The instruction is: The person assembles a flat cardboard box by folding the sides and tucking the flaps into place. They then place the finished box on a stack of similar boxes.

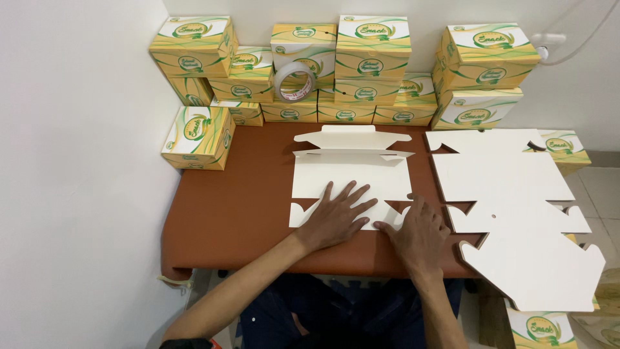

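Note:
A flat white cardboard box blank (352, 171) lies unfolded on the brown table (232, 207), its far flap standing slightly up. My left hand (338, 216) presses flat on the blank's near part, fingers spread. My right hand (418, 236) rests beside it on the blank's near right corner, fingers curled down against the cardboard edge. Neither hand grips anything.
A stack of more white blanks (510, 194) lies to the right, overhanging the table edge. Folded yellow-green boxes (373, 55) are piled along the back wall, and one yellow-green box (199, 137) sits at left. A tape roll (296, 83) leans among them.

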